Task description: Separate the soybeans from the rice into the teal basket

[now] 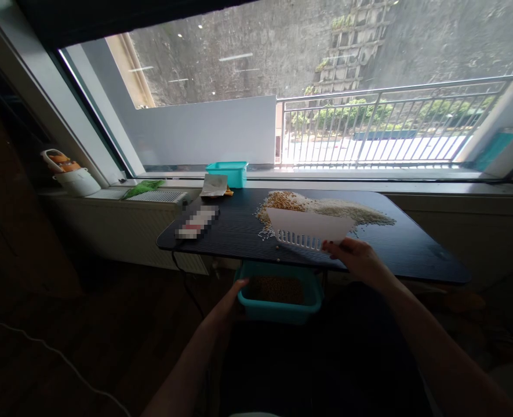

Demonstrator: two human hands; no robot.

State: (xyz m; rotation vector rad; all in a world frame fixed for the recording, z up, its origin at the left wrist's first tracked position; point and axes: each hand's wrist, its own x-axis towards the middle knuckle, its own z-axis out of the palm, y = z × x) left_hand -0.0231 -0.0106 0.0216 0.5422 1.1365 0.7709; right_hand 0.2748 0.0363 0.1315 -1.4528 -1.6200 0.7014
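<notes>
My right hand (352, 253) pinches the lower right corner of a white slotted plastic sheet (310, 225), which has a row of slots along its lower edge. The sheet is held tilted at the front of a pile of white grains (347, 209) and tan-orange grains (284, 201) on the dark table (239, 223), partly hiding them. Below the table edge, my left hand (234, 298) grips the left rim of a teal plastic bin (280, 313). Brownish grains (277, 288) lie inside this bin. My left fingers are partly hidden behind its wall.
A second teal bin (234, 175) stands by the window behind a paper packet (215, 185). A blurred-out phone-like object (197, 223) lies on the table's left, with a cable (180, 269) hanging down. A white pot (77, 180) sits on the sill at left, above a radiator (152, 217).
</notes>
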